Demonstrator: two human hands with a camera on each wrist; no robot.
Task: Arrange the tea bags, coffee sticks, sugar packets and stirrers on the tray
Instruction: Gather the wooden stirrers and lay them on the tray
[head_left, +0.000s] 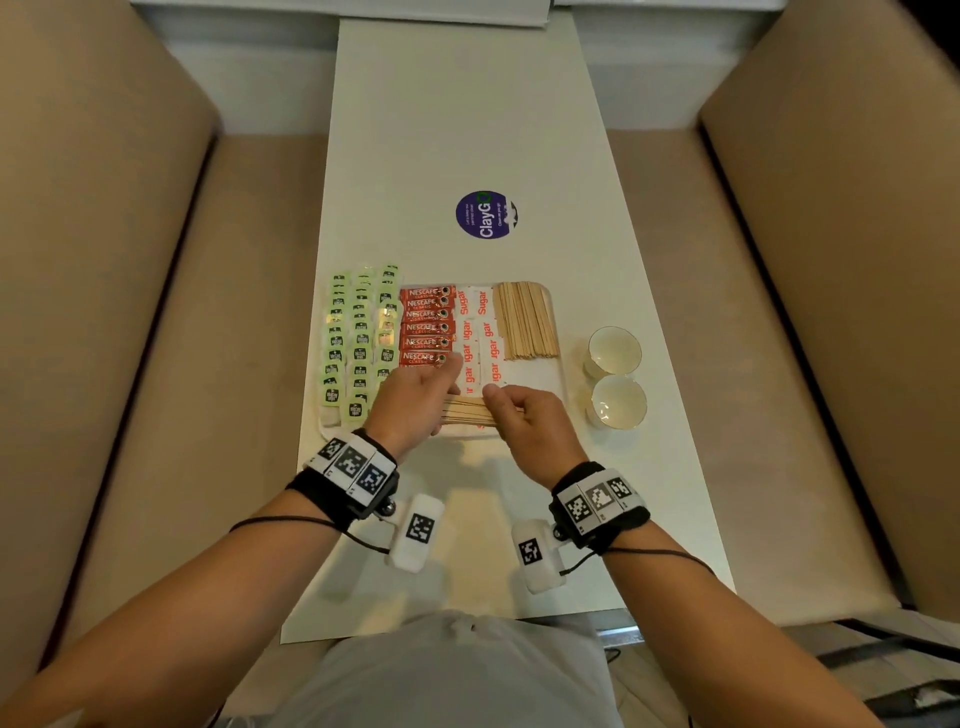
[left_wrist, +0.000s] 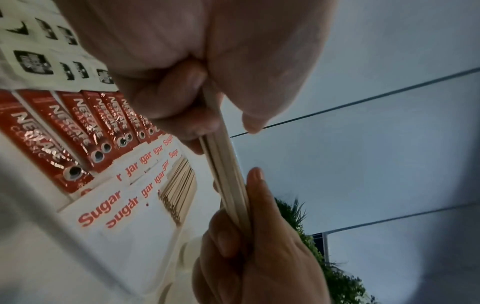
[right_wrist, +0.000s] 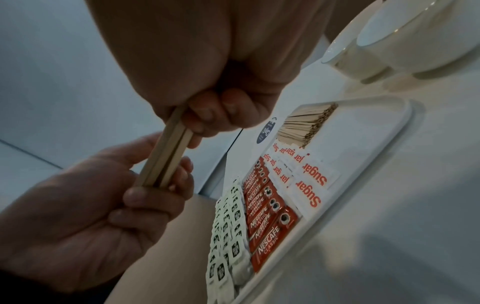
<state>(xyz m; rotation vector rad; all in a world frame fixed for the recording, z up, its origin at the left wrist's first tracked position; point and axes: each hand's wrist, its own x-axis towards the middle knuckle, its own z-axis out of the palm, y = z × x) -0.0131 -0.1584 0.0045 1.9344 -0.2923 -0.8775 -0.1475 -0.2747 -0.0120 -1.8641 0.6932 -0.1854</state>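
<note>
Gripping a bundle of wooden stirrers (head_left: 467, 411) at opposite ends, the left hand (head_left: 410, 400) and right hand (head_left: 530, 415) held it just above the near edge of the white tray (head_left: 557, 374), fingers curled round the sticks. On the tray lay rows of green tea bags (head_left: 358, 338), red Nescafe coffee sticks (head_left: 427, 327), white sugar packets (head_left: 480, 338) and a stirrer pile (head_left: 524, 319). Two white cups (head_left: 615, 376) stood on the table (head_left: 467, 130) to the right.

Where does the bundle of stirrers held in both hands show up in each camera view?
Head: bundle of stirrers low centre, lying crosswise between the hands.
Left wrist: centre, running top to bottom.
Right wrist: left of centre, slanted.
Shared landmark: red coffee sticks.
</note>
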